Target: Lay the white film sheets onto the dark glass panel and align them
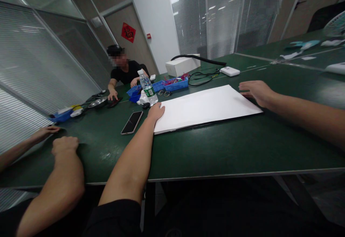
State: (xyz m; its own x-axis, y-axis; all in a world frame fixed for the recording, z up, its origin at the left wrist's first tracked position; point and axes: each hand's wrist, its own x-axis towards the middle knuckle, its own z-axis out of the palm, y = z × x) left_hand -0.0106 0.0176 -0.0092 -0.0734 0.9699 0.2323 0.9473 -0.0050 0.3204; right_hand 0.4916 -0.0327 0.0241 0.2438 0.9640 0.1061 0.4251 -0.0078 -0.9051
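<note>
Green table with a white panel lying flat

Nearest, the table's front edge runs across the view, with a broad strip of bare green between it and the panel. To the left, 2 hands of a neighbouring person rest at the table, well apart from the panel: a curled near hand and a far hand.

Further in, a phone lies just left of the person's left hand. That hand sits at the panel's left end, thumb over the top; I cannot tell whether its fingers grip the edge.

Lengthwise, the panel runs left to right in front of the person, its right end slanting slightly away. Dark material shows under its near edge. By its right end is the right hand, fingers extended and grasping nothing; I cannot tell if they touch the edge. More open green lies to its right.

Past the panel, room is tighter at the left: a bottle and a blue tray of red pieces stand there. Farther off are a white box and a seated person.
</note>
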